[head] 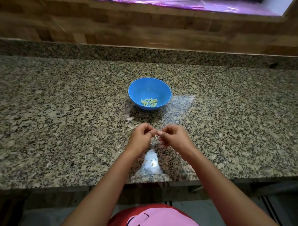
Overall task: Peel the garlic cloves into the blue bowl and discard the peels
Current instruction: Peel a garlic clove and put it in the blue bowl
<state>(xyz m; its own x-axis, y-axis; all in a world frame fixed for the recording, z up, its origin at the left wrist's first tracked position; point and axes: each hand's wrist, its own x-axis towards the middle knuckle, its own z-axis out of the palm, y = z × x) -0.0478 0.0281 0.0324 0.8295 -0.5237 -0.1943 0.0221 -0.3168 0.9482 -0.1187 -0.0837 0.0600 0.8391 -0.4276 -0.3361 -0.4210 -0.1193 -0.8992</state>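
Observation:
A blue bowl [150,86] stands on the granite counter with several peeled, pale yellow garlic cloves [149,102] at its bottom. In front of the bowl my left hand [140,137] and my right hand [171,137] meet above the counter, fingers curled, pinching a small garlic clove [156,135] between the fingertips. The clove is mostly hidden by my fingers. A few unpeeled cloves or peel pieces [129,119] lie on the counter between my hands and the bowl.
The speckled granite counter [58,108] runs left and right, with a raised granite strip and a wooden wall behind it. Thin peel scraps [152,148] lie under my hands. The counter's front edge is close to my body.

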